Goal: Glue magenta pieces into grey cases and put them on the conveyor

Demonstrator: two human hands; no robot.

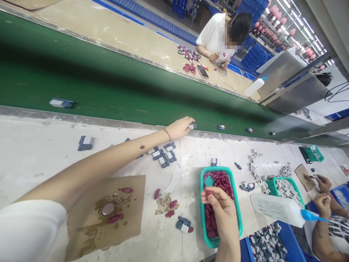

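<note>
a: status of the left hand (178,128)?
b: extended to the far edge of the worktop (40,153), at the near edge of the green belt (109,83). its fingertips are pinched narrow on a small grey-and-white clip (192,126) that sits right at the belt edge.

a: right hand (219,207)?
b: over the near end of the teal basket (203,203), fingers curled close together above the red pieces (218,180). whether a piece is held between them cannot be told.

a: other parts nearby?
b: a cluster of clips (163,154) lies just below the left wrist. one finished clip (184,224) lies near the front edge, left of the basket. a brown card (109,207) with glue stains sits at the front left. two more clips (221,127) ride the belt edge to the right, one (61,103) to the far left. a glue bottle (278,208) lies right of the basket.

a: handling properties of the clip?
b: judged light, rigid plastic, small enough for a two-finger pinch. take it by the long sides; the flat faces look smooth and may slip. the red pieces appear light and loose, so lift one at a time from the top of the pile.

a: other persons?
b: one sits across the belt, one at the right edge of the worktop; their hands are separate from these.
</note>
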